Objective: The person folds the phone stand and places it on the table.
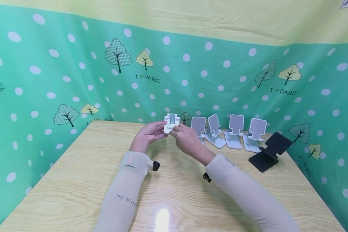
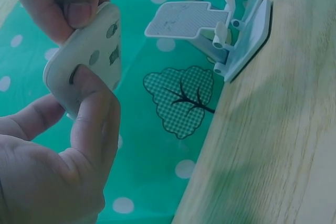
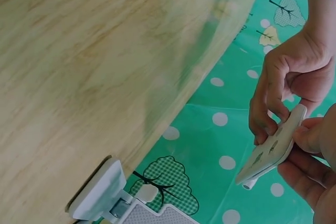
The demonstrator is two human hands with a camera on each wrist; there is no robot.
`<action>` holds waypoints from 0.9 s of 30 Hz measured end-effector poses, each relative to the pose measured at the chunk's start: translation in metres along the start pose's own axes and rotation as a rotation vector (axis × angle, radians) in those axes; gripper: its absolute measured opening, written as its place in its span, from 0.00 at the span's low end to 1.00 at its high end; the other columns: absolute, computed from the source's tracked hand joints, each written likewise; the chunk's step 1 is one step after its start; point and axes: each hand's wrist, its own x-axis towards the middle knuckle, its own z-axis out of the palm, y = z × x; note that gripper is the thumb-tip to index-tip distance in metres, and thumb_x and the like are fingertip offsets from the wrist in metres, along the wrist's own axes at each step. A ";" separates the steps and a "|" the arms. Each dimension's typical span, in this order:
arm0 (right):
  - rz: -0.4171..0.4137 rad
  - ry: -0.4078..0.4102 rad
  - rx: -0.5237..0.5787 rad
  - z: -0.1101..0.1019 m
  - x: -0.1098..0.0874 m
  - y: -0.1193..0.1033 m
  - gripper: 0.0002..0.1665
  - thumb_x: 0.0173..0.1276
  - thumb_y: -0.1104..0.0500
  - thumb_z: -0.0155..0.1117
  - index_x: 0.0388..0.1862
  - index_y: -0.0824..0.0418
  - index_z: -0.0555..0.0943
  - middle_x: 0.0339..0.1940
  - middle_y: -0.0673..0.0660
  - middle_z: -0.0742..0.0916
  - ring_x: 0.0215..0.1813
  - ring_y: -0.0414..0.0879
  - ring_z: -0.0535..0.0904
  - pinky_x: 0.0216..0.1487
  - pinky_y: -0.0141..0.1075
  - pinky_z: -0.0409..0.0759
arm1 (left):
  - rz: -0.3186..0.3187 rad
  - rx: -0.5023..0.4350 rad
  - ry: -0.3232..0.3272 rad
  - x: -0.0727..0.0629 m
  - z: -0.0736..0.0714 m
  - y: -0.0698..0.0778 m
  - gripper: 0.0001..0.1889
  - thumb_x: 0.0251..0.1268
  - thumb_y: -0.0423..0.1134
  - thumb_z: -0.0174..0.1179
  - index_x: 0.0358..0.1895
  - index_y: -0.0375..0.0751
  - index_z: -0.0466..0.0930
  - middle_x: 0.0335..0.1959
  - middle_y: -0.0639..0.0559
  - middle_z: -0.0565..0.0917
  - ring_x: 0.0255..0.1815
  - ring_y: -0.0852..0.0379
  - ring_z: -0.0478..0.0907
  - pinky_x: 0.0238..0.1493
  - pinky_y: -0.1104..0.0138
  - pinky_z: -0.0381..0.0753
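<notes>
Both hands hold a white folding phone stand (image 1: pixel 171 120) up over the far side of the table. My left hand (image 1: pixel 149 132) pinches it from the left, thumb on one face and fingers on the other. From the right, my right hand (image 1: pixel 188 139) grips its near edge. In the left wrist view, the underside of the stand (image 2: pixel 97 53) shows dark pads, with left fingertips pressed against it. The right wrist view shows the stand (image 3: pixel 275 148) as a flat, tilted slab between the two hands, with a small hinge end below its lower edge.
Right of the hands, several white phone stands with grey pads stand unfolded in a row, one of them nearest the hands (image 1: pixel 198 125). A black phone stand (image 1: pixel 266 153) ends the row. A green dotted curtain (image 1: pixel 185 71) hangs behind the wooden table (image 1: pixel 75 180).
</notes>
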 end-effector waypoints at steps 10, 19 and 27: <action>0.029 -0.094 0.003 0.008 -0.005 0.003 0.17 0.58 0.75 0.66 0.42 0.58 0.89 0.34 0.53 0.88 0.35 0.46 0.80 0.31 0.32 0.80 | 0.004 0.122 -0.007 0.001 -0.002 -0.003 0.25 0.76 0.31 0.58 0.72 0.31 0.68 0.70 0.36 0.75 0.43 0.49 0.85 0.45 0.61 0.88; 0.105 -0.064 0.101 0.009 -0.020 0.019 0.08 0.66 0.70 0.67 0.41 0.61 0.88 0.39 0.56 0.89 0.39 0.50 0.83 0.39 0.38 0.84 | -0.005 0.120 0.007 0.005 -0.002 -0.007 0.25 0.76 0.31 0.57 0.73 0.31 0.67 0.72 0.36 0.72 0.46 0.49 0.84 0.52 0.60 0.87; 0.242 -0.084 0.139 0.012 -0.043 0.044 0.10 0.72 0.65 0.65 0.49 0.66 0.86 0.44 0.60 0.89 0.46 0.56 0.85 0.49 0.46 0.87 | -0.011 0.132 0.033 0.005 -0.003 -0.010 0.25 0.76 0.30 0.56 0.72 0.31 0.67 0.71 0.36 0.73 0.57 0.44 0.80 0.60 0.57 0.83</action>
